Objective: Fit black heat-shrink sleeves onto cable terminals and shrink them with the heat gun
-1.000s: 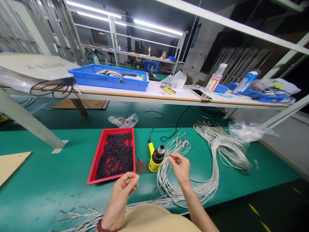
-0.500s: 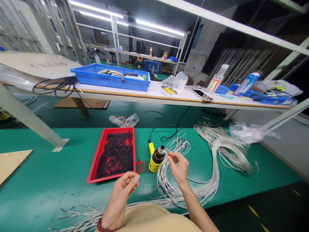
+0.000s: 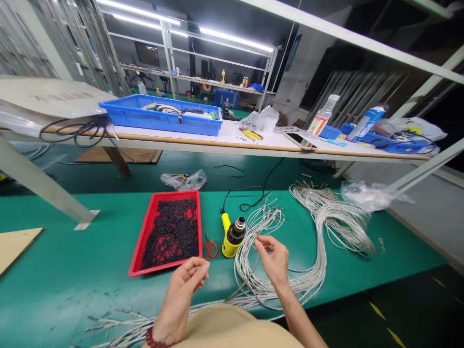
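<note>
My right hand (image 3: pixel 272 256) pinches the end of a thin white cable (image 3: pixel 255 251), a short way right of the nozzle of a yellow heat gun (image 3: pixel 232 235) that lies on the green bench. The cable hangs down into a coil of white cables (image 3: pixel 253 280). My left hand (image 3: pixel 186 280) is held low near my body with its fingers pinched together; what they hold is too small to make out. A red tray (image 3: pixel 139 251) full of small dark sleeves lies left of the heat gun, with red-handled scissors (image 3: pixel 209 247) between them.
A larger bundle of white cables (image 3: pixel 333 217) and a plastic bag (image 3: pixel 366 195) lie at the right. Cut cable ends (image 3: pixel 119 326) trail along the near edge. A raised shelf (image 3: pixel 232 142) holds a blue bin (image 3: pixel 159 118), bottles, a phone and tools. Cardboard (image 3: pixel 14 244) sits far left.
My right hand has drawn the cable end back a little from the heat gun's nozzle, down and to the right. My left hand has stayed put.
</note>
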`<state>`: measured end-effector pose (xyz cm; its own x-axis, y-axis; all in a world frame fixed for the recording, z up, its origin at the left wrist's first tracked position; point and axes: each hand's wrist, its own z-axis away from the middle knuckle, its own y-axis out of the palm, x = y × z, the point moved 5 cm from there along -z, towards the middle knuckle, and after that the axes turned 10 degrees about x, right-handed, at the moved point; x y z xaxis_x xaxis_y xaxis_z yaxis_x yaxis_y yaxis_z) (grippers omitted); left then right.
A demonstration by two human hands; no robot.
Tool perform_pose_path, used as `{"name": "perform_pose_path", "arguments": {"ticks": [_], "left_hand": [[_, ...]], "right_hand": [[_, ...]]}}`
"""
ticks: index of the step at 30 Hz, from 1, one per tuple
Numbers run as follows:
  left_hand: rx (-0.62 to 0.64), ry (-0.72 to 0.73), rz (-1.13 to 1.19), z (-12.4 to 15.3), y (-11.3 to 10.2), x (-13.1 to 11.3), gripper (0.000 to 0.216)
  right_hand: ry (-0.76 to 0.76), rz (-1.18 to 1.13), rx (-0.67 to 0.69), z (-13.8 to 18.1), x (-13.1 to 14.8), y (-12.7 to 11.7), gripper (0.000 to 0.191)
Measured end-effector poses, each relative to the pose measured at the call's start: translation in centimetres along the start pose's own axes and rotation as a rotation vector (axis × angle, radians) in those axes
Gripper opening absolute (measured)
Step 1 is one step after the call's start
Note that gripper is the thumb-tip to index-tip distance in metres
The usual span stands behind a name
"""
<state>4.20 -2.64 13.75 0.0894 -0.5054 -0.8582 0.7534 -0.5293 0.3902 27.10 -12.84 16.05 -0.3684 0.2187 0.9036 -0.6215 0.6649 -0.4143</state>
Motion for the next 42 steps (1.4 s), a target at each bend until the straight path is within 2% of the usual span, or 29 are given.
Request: {"name": "perform_pose_path", "arguments": {"ticks": [4,12,18,28,33,42], "left_hand": [[-0.006,-0.002,-0.006,0.1,0.1,-0.2,0.030],[-0.014,0.011,0.008,0.1,-0.1,-0.2,0.029],[-0.019,0.013,0.032,0.2,-0.3,-0.2,0.028],[-0.009,-0.004,0.029,0.2,0.0,-0.3,0.029],[-0.054,0.016,0.030,0.4,0.1,-0.4,0.032],[-0.021,0.010,0.040,0.4,-0.3,-0.1,0.028]], "right_hand": [[0.026,-0.070,0.010,0.1,0.0,0.0,0.022],[0.024,-0.244,0.050,-1.7,-0.5,1.9,0.024],[0.030,-0.220,0.062,-2.4,-0.2,2.5,0.024],[0.042,-0.190,0.036,-2.0,-0.4,2.2,0.024],[0.020,-0.207,0.018,-2.3,0.1,2.5,0.024],[0.016,-0.177,-0.005,-2.5,-0.2,2.7,0.022]]}}
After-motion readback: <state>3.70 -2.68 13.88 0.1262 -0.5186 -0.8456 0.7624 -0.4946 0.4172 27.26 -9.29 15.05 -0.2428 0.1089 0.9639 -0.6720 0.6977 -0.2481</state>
